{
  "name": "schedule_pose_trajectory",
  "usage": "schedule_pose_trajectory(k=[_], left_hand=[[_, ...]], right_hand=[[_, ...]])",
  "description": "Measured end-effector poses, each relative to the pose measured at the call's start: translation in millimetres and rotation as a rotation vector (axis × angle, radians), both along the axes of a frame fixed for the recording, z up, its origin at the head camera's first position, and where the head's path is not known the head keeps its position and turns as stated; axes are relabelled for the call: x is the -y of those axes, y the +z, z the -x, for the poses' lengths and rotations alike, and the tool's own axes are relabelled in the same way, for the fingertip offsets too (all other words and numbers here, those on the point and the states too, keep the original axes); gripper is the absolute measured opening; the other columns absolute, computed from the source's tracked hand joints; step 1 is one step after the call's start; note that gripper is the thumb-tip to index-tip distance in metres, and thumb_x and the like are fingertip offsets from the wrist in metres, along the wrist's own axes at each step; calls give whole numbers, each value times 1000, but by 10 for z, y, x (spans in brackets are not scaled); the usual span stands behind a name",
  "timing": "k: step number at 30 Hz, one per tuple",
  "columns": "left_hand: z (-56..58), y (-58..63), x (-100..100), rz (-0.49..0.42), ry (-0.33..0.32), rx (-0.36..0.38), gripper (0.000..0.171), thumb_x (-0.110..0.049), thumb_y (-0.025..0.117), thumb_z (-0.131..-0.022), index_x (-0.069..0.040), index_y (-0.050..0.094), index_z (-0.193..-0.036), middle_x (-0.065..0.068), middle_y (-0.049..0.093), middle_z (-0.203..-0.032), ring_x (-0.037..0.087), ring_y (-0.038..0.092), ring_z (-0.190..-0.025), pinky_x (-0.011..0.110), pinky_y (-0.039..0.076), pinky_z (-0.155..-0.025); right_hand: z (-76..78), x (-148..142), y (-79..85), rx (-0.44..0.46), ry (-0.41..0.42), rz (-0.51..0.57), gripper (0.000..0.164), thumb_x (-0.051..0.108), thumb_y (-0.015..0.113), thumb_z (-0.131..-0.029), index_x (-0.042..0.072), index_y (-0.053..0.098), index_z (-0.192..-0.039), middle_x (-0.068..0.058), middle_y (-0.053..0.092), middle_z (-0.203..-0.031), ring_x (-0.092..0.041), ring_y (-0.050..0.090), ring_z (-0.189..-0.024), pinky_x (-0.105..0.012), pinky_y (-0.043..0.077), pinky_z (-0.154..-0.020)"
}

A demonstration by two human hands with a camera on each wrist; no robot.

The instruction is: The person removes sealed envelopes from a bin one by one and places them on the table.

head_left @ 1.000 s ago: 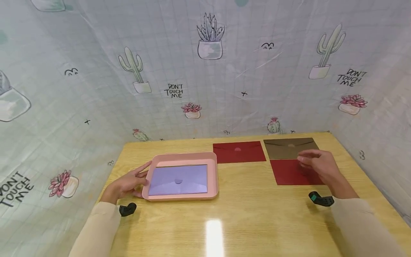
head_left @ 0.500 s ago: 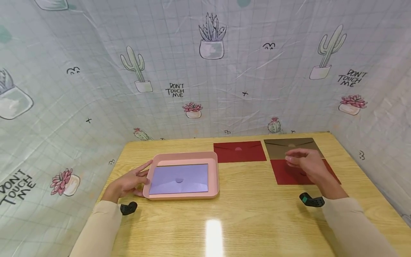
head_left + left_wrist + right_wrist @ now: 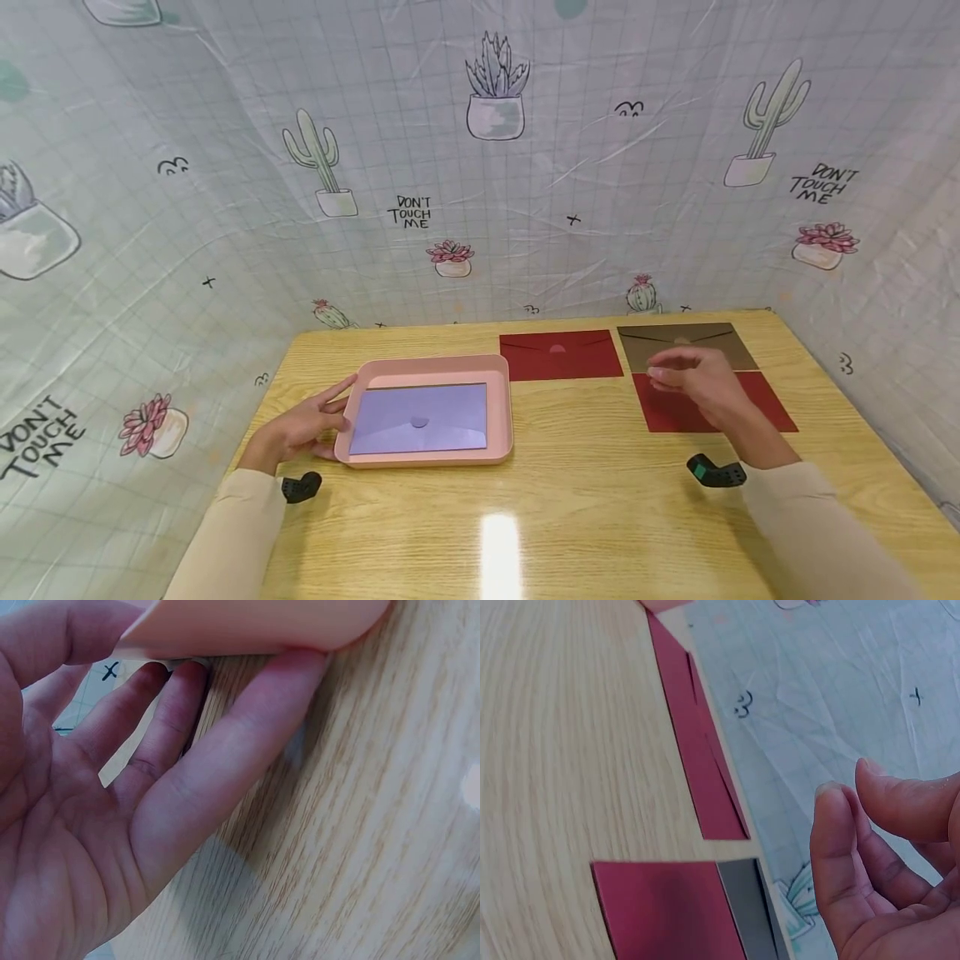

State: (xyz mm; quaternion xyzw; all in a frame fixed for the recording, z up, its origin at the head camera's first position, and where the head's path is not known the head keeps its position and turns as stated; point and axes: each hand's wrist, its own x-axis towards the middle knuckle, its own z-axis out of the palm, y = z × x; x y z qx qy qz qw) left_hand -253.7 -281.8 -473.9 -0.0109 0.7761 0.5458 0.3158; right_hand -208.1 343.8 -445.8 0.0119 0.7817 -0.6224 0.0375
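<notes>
My left hand (image 3: pixel 303 429) holds the left side of a pink tray (image 3: pixel 498 412). In the left wrist view, its fingers lie at the tray's lower edge, some tips hidden beneath it. A lavender envelope (image 3: pixel 420 404) lies flat inside the tray, flap side up. Above the front red envelope (image 3: pixel 757 400) hovers my right hand (image 3: pixel 708 383), its fingers loosely bent. In the right wrist view, a small gap shows between thumb and forefinger, with nothing held. A brown envelope (image 3: pixel 678 333) lies directly behind that red one, partly covered by the hand in the head view.
Another red envelope (image 3: pixel 558 358) lies at the back of the wooden table (image 3: pixel 585 492), between tray and brown envelope. A printed cactus curtain (image 3: pixel 540 183) hangs around the table's back and sides. Each wrist carries a black device (image 3: pixel 716 472).
My right hand has moved left across the front red envelope, uncovering its right part. The left hand and tray keep their places.
</notes>
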Motion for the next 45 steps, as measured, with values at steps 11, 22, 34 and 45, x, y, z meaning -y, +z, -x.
schedule_pose_trajectory(k=[11, 22, 34, 45], left_hand=[[2, -29, 9, 1, 6, 3, 96, -5, 61, -98, -44, 7, -167, 18, 10, -176, 41, 59, -134, 51, 64, -82], [32, -5, -5, -1, 2, -2, 97, -4, 61, -98, -44, 6, -167, 16, 10, -176, 41, 58, -135, 52, 64, -82], [9, -36, 31, 1, 18, -3, 97, -5, 62, -97, -44, 8, -167, 17, 10, -176, 41, 58, -134, 52, 64, -83], [23, -58, 38, -40, 2, 7, 98, -3, 61, -97, -42, 6, -168, 16, 10, -176, 44, 54, -139, 54, 63, -87]], right_hand=[[-23, 213, 29, 20, 32, -30, 35, 5, 68, -99, -15, 63, -127, 3, 76, -100, -8, 76, -91, -28, 63, -87], [-60, 465, 63, -23, 81, -63, 33, 7, 69, -98, -14, 67, -124, 5, 74, -100, -9, 75, -89, -24, 62, -85], [-51, 648, 27, 1, 107, -88, 29, 8, 71, -98, -9, 71, -120, -17, 76, -109, -14, 77, -91, -32, 64, -87], [-34, 825, 10, 1, 145, -60, 28, 9, 72, -97, -9, 72, -119, -12, 77, -105, -17, 77, -91, -31, 63, -86]])
